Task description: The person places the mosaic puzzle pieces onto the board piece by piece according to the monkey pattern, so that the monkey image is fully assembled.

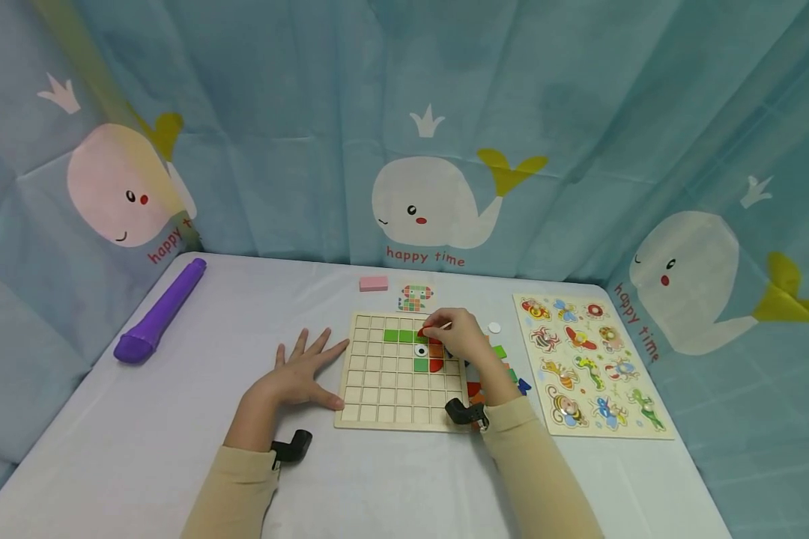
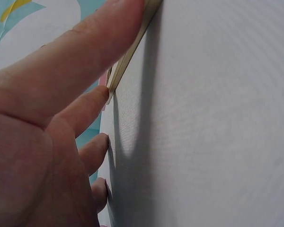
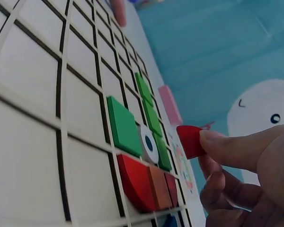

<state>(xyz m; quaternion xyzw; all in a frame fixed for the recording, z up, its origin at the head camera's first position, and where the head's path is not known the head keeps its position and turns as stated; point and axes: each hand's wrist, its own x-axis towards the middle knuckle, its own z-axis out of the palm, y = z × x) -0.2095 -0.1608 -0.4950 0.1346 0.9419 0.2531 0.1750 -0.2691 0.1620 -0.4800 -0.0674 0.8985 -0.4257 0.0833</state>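
Note:
My right hand (image 1: 461, 337) pinches a red quarter-round tile (image 3: 190, 141) between thumb and fingertips, raised above the far right part of a wooden grid board (image 1: 377, 397). Green square tiles (image 1: 399, 336) form a row on the board. Below that row are a round eye tile (image 1: 421, 350), another green square (image 1: 421, 365), an orange tile (image 1: 435, 350) and a red rounded tile (image 1: 435, 365). My left hand (image 1: 303, 378) lies with fingers spread at the board's left side. Its thumb and index fingertip touch the edge.
A pattern card (image 1: 416, 298) and a pink block (image 1: 374, 284) lie behind the board. Loose coloured pieces, one a green tile (image 1: 500, 352), are partly hidden by my right forearm. An insect puzzle board (image 1: 600, 367) lies right; a purple toy microphone (image 1: 162, 311) lies left.

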